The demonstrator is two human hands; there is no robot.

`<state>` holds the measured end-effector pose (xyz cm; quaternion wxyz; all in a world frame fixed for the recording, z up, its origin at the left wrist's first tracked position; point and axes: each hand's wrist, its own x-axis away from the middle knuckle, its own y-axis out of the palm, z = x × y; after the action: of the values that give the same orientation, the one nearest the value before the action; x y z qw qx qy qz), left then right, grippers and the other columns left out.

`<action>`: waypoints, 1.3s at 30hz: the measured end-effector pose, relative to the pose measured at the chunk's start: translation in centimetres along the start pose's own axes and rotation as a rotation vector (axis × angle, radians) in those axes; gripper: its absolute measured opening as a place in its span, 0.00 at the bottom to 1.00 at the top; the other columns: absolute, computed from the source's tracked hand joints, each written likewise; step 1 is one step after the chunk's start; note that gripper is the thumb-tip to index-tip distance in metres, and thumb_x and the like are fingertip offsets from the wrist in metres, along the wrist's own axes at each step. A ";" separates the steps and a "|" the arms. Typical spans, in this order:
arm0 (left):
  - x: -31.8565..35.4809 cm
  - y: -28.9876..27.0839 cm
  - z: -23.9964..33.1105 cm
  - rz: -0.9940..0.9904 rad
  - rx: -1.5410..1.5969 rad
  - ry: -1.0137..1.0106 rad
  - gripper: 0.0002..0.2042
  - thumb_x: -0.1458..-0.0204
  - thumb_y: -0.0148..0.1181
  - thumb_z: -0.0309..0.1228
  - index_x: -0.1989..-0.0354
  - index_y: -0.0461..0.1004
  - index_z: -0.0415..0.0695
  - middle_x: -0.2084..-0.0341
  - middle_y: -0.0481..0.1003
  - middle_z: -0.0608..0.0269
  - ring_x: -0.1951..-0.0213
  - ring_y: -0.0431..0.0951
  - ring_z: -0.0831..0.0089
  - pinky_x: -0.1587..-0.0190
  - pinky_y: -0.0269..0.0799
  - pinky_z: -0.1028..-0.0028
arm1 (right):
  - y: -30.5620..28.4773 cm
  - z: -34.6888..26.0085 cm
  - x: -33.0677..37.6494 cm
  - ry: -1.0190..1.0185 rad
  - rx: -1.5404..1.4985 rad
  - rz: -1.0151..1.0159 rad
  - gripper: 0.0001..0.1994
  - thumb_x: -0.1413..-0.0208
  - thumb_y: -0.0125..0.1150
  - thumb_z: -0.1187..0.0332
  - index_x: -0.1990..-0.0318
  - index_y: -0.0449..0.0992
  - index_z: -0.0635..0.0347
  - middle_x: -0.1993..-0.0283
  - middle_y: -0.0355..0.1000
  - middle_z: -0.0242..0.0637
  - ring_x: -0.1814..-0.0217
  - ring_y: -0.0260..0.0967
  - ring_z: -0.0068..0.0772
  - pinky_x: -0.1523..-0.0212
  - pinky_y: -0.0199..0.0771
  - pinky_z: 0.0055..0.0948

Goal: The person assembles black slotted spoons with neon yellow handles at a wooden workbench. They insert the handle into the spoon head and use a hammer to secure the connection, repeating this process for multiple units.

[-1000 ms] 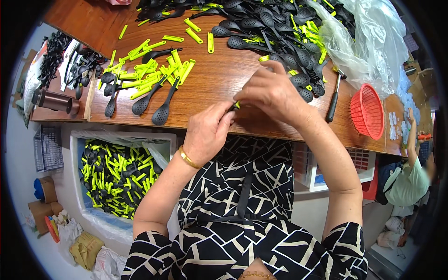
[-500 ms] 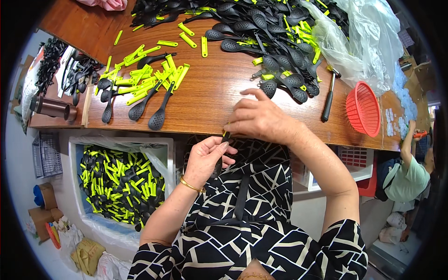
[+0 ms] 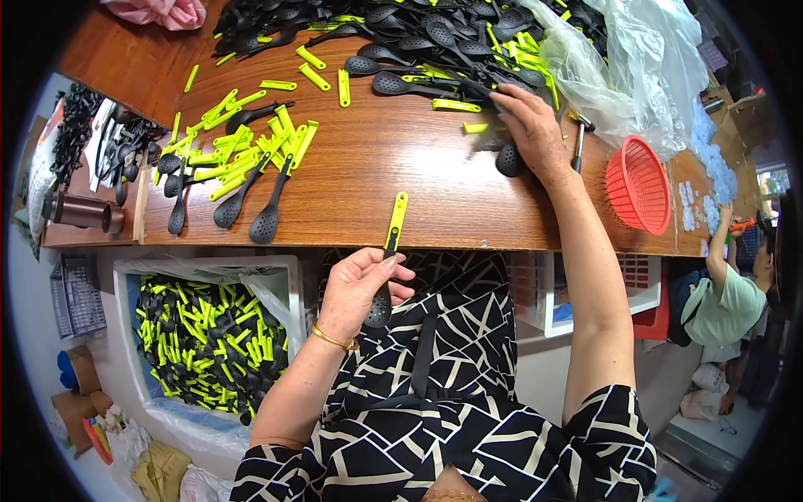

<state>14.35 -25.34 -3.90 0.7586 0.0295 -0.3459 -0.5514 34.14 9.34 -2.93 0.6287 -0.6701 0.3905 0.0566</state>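
My left hand [image 3: 358,289] is closed around the neck of a black perforated spoon [image 3: 379,309] in front of the table edge. The spoon's bright green handle sleeve [image 3: 397,219] points up, its bowl hanging below my fingers. My right hand [image 3: 534,134] reaches over the near side of a pile of black perforated spoons [image 3: 418,42]. Dark spoons lie under and beside its fingers, partly blurred; whether it grips one is hidden. A loose green sleeve [image 3: 456,105] lies left of that hand.
Green sleeves and sleeved spoons [image 3: 238,163] lie at the table's left. A hammer [image 3: 580,138], red basket [image 3: 640,188] and clear plastic bag [image 3: 644,75] are at the right. Below left stands a white box [image 3: 293,276] of sleeved spoons. A person in light green [image 3: 726,305] works far right.
My right hand has left my left hand and moved up and away to the spoon pile. The spoon in my left hand now shows its upright green sleeve. Spoons near the right hand have shifted.
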 end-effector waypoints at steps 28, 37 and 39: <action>0.0 -0.3 0.4 -0.016 -0.028 -0.033 0.13 0.31 0.62 0.33 0.47 0.78 0.36 0.61 0.85 0.50 0.66 0.88 0.67 0.65 0.84 0.74 | 4.7 -3.9 -7.4 0.108 0.072 -0.198 0.18 0.42 0.72 0.58 0.44 0.84 0.43 0.51 0.84 0.27 0.38 0.72 0.36 0.36 0.60 0.45; -0.2 -0.4 0.4 -0.025 -0.032 -0.022 0.13 0.31 0.62 0.33 0.47 0.78 0.36 0.61 0.85 0.50 0.66 0.88 0.66 0.64 0.85 0.73 | 1.3 -4.0 -6.1 0.122 -0.008 -0.250 0.11 0.46 0.77 0.58 0.56 0.87 0.43 0.57 0.82 0.27 0.43 0.74 0.33 0.35 0.60 0.42; -0.1 -0.6 0.3 -0.031 -0.024 -0.013 0.13 0.31 0.61 0.32 0.47 0.78 0.35 0.60 0.85 0.49 0.66 0.88 0.66 0.65 0.85 0.73 | 0.0 -5.5 -6.7 0.124 -0.007 -0.273 0.11 0.44 0.75 0.57 0.58 0.86 0.49 0.62 0.83 0.31 0.51 0.78 0.33 0.41 0.70 0.39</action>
<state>13.71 -25.34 -3.99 0.7481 0.0222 -0.3436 -0.5672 27.24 7.47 2.05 0.6028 -0.7215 0.3335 -0.0694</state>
